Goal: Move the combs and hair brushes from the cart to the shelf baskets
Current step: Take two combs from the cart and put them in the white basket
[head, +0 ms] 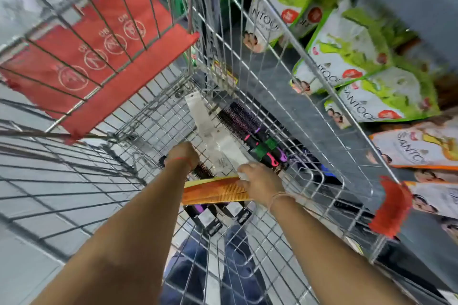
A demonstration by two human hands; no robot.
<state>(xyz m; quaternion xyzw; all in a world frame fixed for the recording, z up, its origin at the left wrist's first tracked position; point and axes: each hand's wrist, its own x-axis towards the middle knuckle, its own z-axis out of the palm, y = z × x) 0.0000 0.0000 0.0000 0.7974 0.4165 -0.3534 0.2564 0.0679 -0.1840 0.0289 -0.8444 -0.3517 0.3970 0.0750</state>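
Both my arms reach down into a wire shopping cart (pixel 309 86). My right hand (pixel 260 181) grips a bundle of orange combs (pixel 213 190) low in the cart. My left hand (pixel 184 153) is closed near the cart floor over a dark round brush (pixel 202 171); its fingers are hidden. Two round hair brushes (pixel 238 119) with black, pink and purple handles lie along the cart's right side. A white packaged comb card (pixel 210 129) lies beside them. More dark brushes (pixel 213 215) sit under the orange combs.
A red child-seat flap (pixel 99 57) hangs at the cart's upper left. Green and white product packs (pixel 359 52) fill shelves on the right. A red cart bumper (pixel 391 208) marks the near right corner. Grey tiled floor (pixel 37 193) shows at left.
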